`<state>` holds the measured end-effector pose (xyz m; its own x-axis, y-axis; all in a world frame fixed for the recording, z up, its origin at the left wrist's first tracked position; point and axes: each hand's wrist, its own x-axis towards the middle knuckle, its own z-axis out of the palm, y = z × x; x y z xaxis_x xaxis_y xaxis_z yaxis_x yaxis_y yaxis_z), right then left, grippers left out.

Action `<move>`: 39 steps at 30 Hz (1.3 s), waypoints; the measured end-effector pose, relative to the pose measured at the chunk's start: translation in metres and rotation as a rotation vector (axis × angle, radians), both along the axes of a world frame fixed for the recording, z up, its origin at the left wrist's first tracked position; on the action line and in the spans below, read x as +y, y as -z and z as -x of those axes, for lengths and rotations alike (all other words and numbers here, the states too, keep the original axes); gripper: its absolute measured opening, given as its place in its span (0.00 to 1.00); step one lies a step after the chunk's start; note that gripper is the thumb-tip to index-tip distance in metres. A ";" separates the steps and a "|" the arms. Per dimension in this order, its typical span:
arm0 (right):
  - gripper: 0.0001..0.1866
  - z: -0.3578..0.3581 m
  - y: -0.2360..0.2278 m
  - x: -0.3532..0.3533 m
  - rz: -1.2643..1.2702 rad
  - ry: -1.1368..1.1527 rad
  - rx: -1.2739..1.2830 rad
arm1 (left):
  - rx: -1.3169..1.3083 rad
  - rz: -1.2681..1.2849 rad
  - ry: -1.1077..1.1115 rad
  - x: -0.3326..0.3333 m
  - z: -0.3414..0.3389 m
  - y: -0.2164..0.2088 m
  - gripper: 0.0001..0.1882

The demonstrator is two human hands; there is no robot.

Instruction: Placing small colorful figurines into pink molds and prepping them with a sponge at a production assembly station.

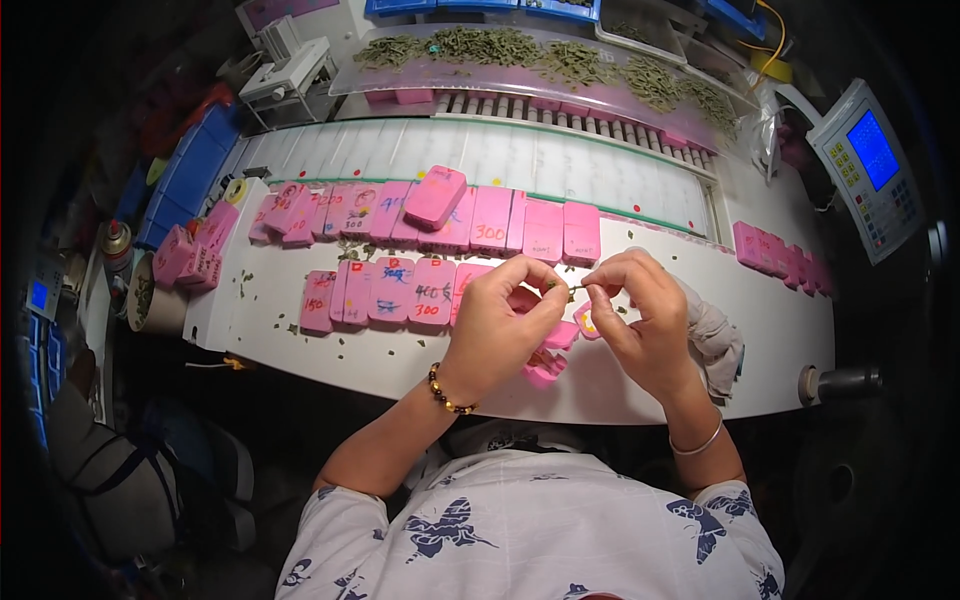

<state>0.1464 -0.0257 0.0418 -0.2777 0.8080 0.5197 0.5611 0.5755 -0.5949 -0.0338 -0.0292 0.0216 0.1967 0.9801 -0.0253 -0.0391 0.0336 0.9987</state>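
Note:
My left hand (503, 318) and my right hand (643, 312) are raised close together over the front of the white table (440, 362). Thumb and forefinger of each are pinched. Between the fingertips shows a small dark green piece (573, 290), thin and stick-like; both hands appear to grip it. Its exact shape is too small to make out. Under the hands lies an open pink case (545, 368), partly hidden by my left hand. Beside it is a small pink piece with a yellow-and-white face (586, 321), near my right thumb.
Two rows of pink cases (490, 222) stand left and ahead, one case (436, 197) lying on top. Green crumbs dot the table. A clear tray (350, 78) of green sticks stands behind a roller conveyor (560, 115). Right are a screen panel (872, 150) and a crumpled cloth (712, 340).

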 end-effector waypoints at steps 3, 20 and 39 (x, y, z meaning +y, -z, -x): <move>0.03 -0.002 0.003 0.003 0.112 0.046 0.060 | -0.071 0.044 0.002 0.000 -0.001 -0.003 0.11; 0.04 0.002 0.009 0.008 0.005 -0.038 -0.005 | -0.173 0.109 0.081 0.007 0.001 0.014 0.08; 0.04 0.011 0.012 0.011 0.783 -0.068 0.600 | 0.213 -0.509 -0.110 0.000 0.003 0.007 0.05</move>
